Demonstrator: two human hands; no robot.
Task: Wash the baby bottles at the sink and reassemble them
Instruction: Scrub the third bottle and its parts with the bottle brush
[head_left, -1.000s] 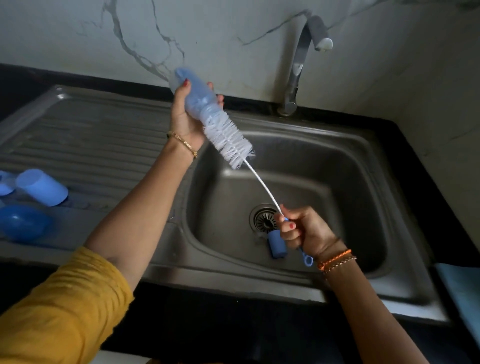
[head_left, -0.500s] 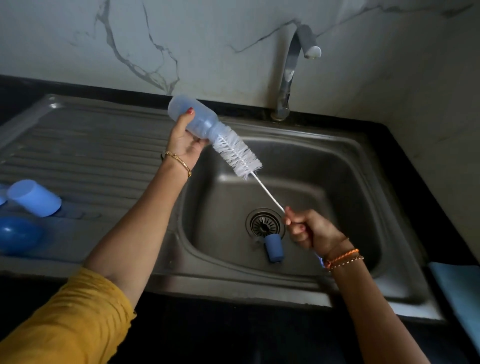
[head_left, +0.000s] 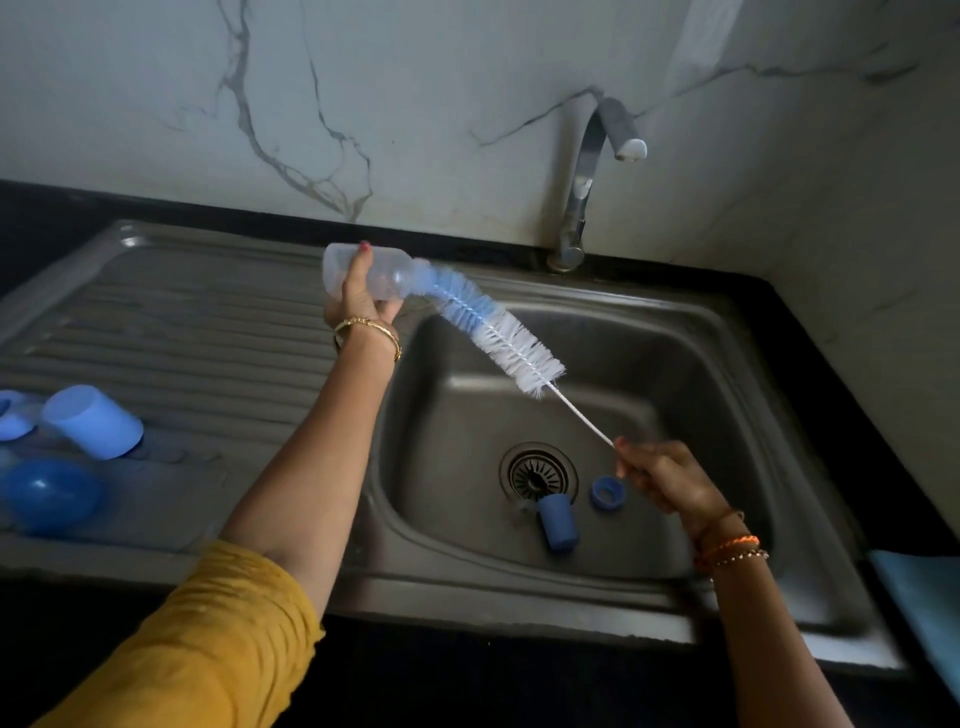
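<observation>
Both hands work above the sink (head_left: 779, 364): left hand (head_left: 358, 301) grips the clear bottle (head_left: 379, 273) over its left rim, right hand (head_left: 660, 475) pinches the brush (head_left: 498, 332) wire over the open basin. Since earlier the brush has slid nearly out, only its tip seemingly inside the neck.

bottle brush (head_left: 498, 332) drawn almost out of bottle (head_left: 363, 273), blue bristles exposed, blue ring (head_left: 605, 491) uncovered in basin

No legible text anywhere (bottle markings too faint).
</observation>
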